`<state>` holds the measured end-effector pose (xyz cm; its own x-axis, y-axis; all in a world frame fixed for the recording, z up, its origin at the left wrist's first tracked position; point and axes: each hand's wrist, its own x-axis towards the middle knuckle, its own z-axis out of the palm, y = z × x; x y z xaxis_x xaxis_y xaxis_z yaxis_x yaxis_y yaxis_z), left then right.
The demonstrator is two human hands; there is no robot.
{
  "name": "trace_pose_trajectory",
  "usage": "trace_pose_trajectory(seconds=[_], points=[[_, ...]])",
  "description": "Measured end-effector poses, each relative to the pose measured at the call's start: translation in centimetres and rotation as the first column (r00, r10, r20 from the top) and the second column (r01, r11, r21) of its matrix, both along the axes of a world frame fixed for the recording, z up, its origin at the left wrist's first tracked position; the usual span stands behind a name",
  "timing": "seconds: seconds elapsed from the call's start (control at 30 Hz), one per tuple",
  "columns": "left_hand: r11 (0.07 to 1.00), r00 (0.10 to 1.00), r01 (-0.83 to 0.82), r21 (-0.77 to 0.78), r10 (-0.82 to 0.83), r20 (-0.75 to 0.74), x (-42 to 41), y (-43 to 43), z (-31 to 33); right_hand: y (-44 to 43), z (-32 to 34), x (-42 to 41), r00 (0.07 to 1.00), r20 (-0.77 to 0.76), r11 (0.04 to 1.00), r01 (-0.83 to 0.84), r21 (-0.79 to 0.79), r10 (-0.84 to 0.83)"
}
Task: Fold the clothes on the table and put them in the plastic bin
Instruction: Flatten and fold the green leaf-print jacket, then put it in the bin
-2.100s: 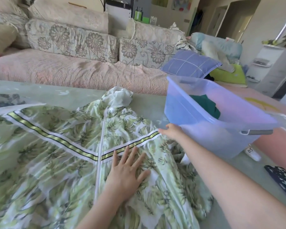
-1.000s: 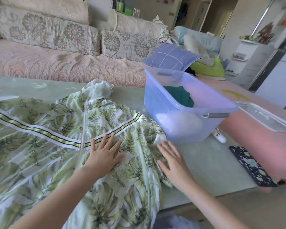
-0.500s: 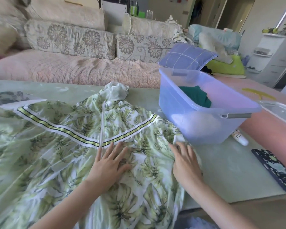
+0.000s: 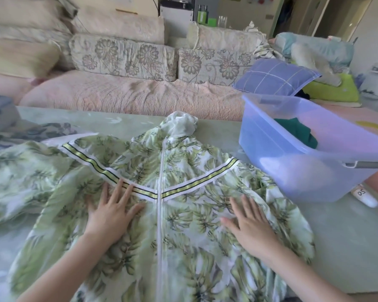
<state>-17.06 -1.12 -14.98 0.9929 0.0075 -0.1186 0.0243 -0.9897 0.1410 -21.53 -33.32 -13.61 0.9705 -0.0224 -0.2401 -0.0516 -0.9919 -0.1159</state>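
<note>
Now that the right hand [image 4: 249,227] has come in from the right edge of the jacket [image 4: 183,168], it and the left hand [image 4: 111,212] press flat, fingers spread; the jacket lies smoothed, left of the plastic bin [image 4: 292,171]; folding seems next

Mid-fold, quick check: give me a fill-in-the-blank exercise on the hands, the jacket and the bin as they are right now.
1. The left hand and right hand lie flat on the leaf-print jacket, one on either side of its white ____.
2. The plastic bin stands on the jacket's ____ side.
3. Inside the bin lies a dark ____ garment.

Missing words: zipper; right; green.
</note>
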Motion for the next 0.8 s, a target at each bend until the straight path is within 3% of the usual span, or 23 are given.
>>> trace_pose_trajectory(seconds=[0.17,0.33,0.43,0.5,0.63,0.7,0.8], points=[[0.999,0.971,0.040,0.037,-0.048,0.233,1.7,-1.1,0.8,2.7,1.6,2.8,0.975,0.171,0.988,-0.152,0.027,0.145],[0.999,0.997,0.031,0.038,-0.034,0.071,3.2,-1.0,0.1,3.1,-0.6,5.0,0.990,-0.025,0.989,-0.136,0.052,0.137],[0.999,0.953,0.038,-0.030,-0.028,0.300,5.4,-1.5,1.8,3.4,0.5,6.6,0.992,-0.046,0.989,-0.111,0.102,0.116],[0.997,0.906,0.080,-0.013,-0.067,0.417,8.5,-1.9,3.0,4.5,1.7,8.9,0.990,0.033,0.982,-0.144,0.123,0.141],[0.999,0.985,0.028,0.027,-0.032,0.172,15.6,0.4,2.4,6.7,2.4,16.4,0.972,0.170,0.971,-0.189,0.146,0.164],[0.997,0.998,-0.015,0.075,0.010,0.061,17.8,2.9,0.7,6.5,1.1,19.7,0.981,0.140,0.981,-0.154,0.116,0.137],[0.988,0.994,-0.094,0.126,0.086,0.069,19.0,5.2,-0.7,5.0,-1.4,21.4,0.997,0.041,0.997,-0.070,0.028,0.069]])
